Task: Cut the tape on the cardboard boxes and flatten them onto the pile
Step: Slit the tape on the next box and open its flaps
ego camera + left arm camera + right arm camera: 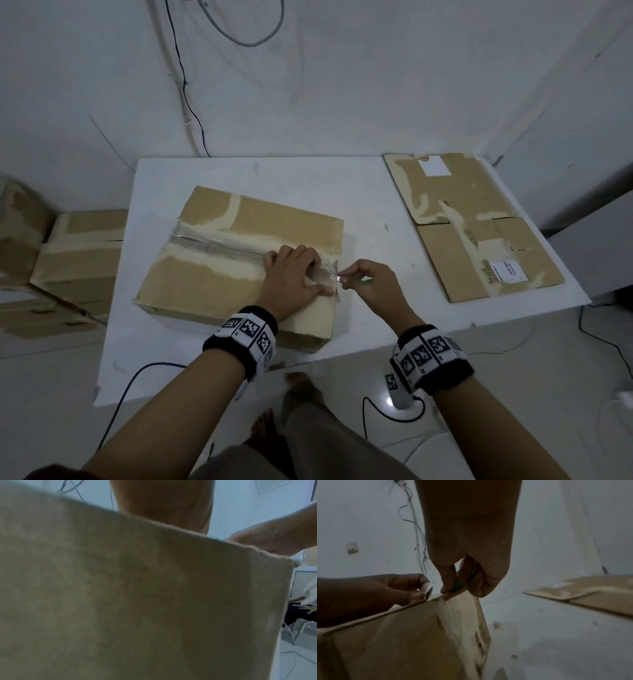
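Head view: a sealed cardboard box was seen on the white tabletop, its clear tape uncut along most of the top seam. The left hand was pressed on the lid, fingers pinching a lifted tape end at the right edge; the right hand was closed round a green-handled cutter at that end. Flattened boxes were piled far right; more taped boxes were stacked left, judged outstanding. Left wrist view: only blurred cardboard was shown. Right wrist view: the cutter tip was noted at the box's top edge, cutting judged barely begun.
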Tool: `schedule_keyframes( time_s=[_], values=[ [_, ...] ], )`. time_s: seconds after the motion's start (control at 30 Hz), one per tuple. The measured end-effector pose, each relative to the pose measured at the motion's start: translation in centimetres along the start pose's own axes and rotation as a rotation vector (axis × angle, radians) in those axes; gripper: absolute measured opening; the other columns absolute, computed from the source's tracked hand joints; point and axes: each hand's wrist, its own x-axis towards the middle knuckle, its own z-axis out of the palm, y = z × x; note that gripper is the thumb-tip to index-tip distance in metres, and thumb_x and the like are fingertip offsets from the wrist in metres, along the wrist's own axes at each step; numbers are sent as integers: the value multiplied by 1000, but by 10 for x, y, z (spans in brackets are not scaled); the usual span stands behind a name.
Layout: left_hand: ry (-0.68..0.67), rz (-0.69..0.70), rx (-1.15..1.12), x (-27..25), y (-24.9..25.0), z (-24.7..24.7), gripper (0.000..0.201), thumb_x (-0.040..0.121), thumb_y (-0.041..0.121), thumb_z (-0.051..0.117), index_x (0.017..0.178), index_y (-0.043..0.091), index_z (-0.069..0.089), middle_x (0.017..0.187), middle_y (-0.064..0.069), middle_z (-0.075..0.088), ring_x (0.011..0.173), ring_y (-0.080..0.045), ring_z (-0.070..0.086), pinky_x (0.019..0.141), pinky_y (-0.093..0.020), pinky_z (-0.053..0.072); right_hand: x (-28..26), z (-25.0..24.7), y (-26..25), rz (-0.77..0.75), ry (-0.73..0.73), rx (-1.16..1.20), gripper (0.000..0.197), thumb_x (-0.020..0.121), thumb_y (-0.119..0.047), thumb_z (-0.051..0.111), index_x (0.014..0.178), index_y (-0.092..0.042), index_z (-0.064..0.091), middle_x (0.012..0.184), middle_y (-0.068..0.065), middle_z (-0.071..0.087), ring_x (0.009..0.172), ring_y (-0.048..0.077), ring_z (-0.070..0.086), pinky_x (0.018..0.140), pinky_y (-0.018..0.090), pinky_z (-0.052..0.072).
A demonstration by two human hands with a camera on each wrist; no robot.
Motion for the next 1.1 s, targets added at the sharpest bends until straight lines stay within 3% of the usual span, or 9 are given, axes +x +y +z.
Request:
schedule_keyframes(
  time_s=[0.17,0.3,0.43,0.53,0.67,0.83,0.97,1.03,1.1],
  values=[
    [81,72,-43,2,-1,-6,45,70,66,56,91,26,51,86,19,48,88,-10,42,76,-30,16,-16,3,2,107,-80,170,7,85,4,69,91,4,71,77,15,71,61,0,65,47,8,39],
    [188,141,-52,19,8,-24,33,78,51,53,88,20,50,80,13,50,80,-15,51,79,-29,19,-17,-10,14,193,123,269,13,91,-18,69,104,-19,68,82,6,74,57,0,55,49,17,38],
    [74,123,-99,13,24,-50,41,84,63,52,84,23,46,69,15,49,66,-7,45,79,-31,32,-9,-19,12,189,152,330,14,95,-21,64,102,-11,70,85,7,74,53,12,46,52,22,39],
    [-1,116,-34,-6,37,-71,30,82,49,65,83,25,48,62,12,51,61,-7,50,58,-22,31,-6,-14,4,204,102,321,22,97,-26,60,98,-5,63,83,8,75,46,11,44,48,19,38],
    [-169,159,227,-27,41,-78,22,73,32,67,89,28,53,70,9,57,66,-16,54,57,-26,30,-1,0,4,323,59,332,30,97,-35,60,98,-5,65,70,2,52,46,9,32,49,22,30],
    [56,393,202,-22,45,-81,26,67,11,56,70,28,37,58,7,48,54,-15,37,57,-27,25,5,14,-5,381,39,460,38,93,-43,62,103,-6,62,79,2,40,59,13,33,58,29,32],
    [186,451,288,-22,58,-80,11,72,12,58,69,21,52,58,4,50,52,-17,39,57,-23,22,14,20,-12,362,84,460,56,89,-54,61,118,-7,52,107,11,66,79,24,48,66,33,43],
    [184,395,271,-28,57,-73,22,66,12,74,74,19,55,60,3,53,52,-19,46,55,-22,21,18,20,-14,353,80,495,45,94,-57,52,107,-14,51,111,13,69,73,24,51,66,35,43],
    [111,297,155,-41,59,-70,35,71,40,79,79,20,51,60,6,48,52,-14,44,52,-22,22,21,18,-16,364,77,562,38,101,-52,39,87,-18,46,104,12,72,57,18,44,56,28,38]
  ],
)
